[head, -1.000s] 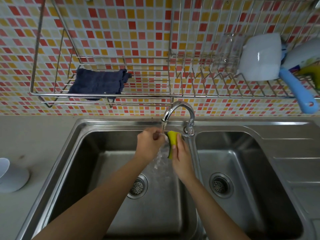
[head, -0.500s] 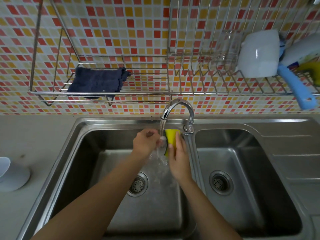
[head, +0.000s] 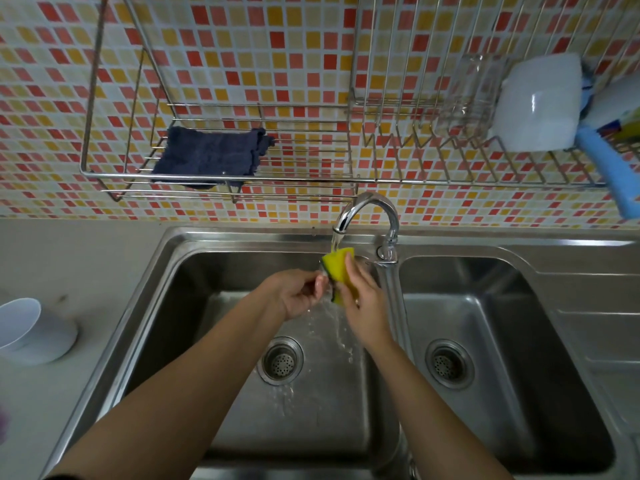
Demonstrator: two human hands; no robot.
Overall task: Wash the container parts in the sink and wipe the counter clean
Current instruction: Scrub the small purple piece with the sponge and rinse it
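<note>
Container part (head: 323, 271), a small pale piece too blurred by running water to make out in shape, is pinched at the fingertips of the left hand (head: 296, 294) just under the tap's stream, over the left basin of the sink (head: 173, 261). Touching it from the right is the sponge (head: 341, 268), gripped by the right hand (head: 367, 306) with fingers curled round its lower half. The two hands are close together and meet at the part. A second ago the sponge stood edge-on, lower and pressed against the left fingers. Now it has been lifted and tipped so its yellow face catches the water (head: 335, 242) straight from the faucet (head: 367, 207), while the left hand sits a little lower. I read that as scrubbing giving way to rinsing, or the sponge being re-wetted, so this piece is probably near done, though the washing is not over. Farther out, a white bowl-like piece (head: 31, 327) waits on the counter (head: 86, 265) at the left, likely next for the sink, and the counter is not yet wiped. Above, a dark blue cloth (head: 211, 157) lies on the wire rack (head: 221, 183), and a white container (head: 540, 102) drains toward its right end.
</note>
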